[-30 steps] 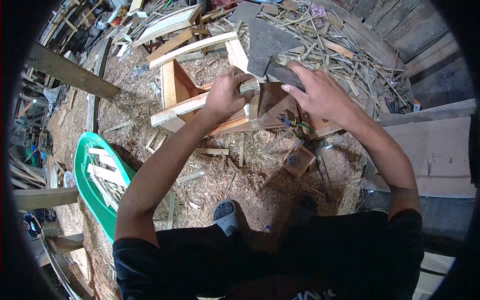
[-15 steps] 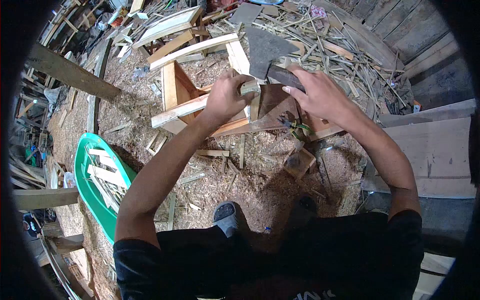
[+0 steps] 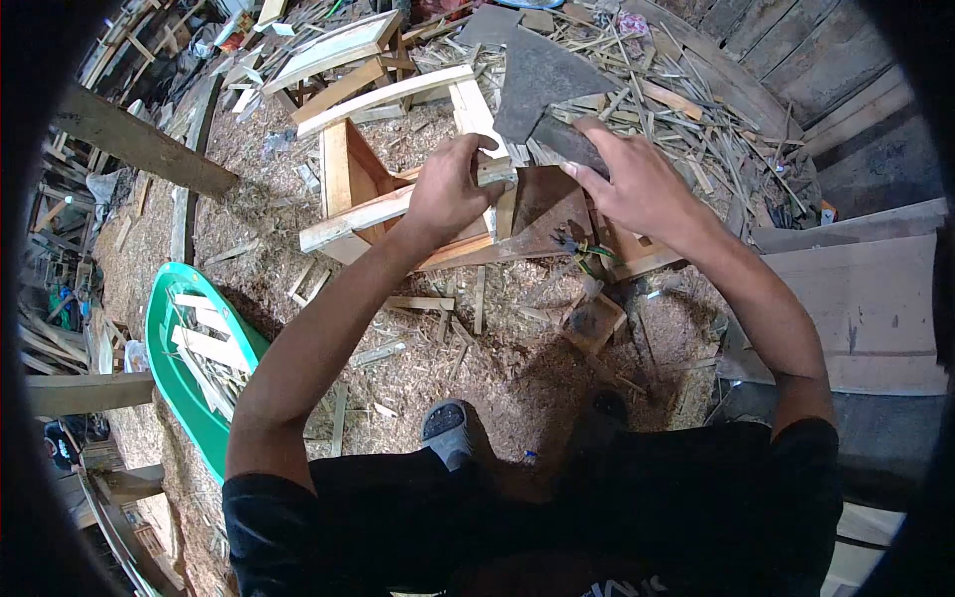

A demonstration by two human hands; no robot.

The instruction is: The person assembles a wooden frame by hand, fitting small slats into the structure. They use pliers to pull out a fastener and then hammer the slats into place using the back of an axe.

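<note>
My right hand grips the handle of a hatchet with a broad grey blade, held up above a small wooden block. My left hand pinches that pale wood piece upright on top of a wooden stool-like stand. A dark reddish-brown board lies on the stand just under both hands. The hatchet blade hangs a little above and to the right of the wood piece, not touching it.
A green plastic basin with wood offcuts sits at left. Sawdust and chips cover the ground. Bamboo slivers are piled at the back right. A flat board lies at right, a beam at left. My grey shoe is below.
The hatchet dipped toward the wood piece half a second ago and has since lifted back up. My left hand stays on the wood piece.
</note>
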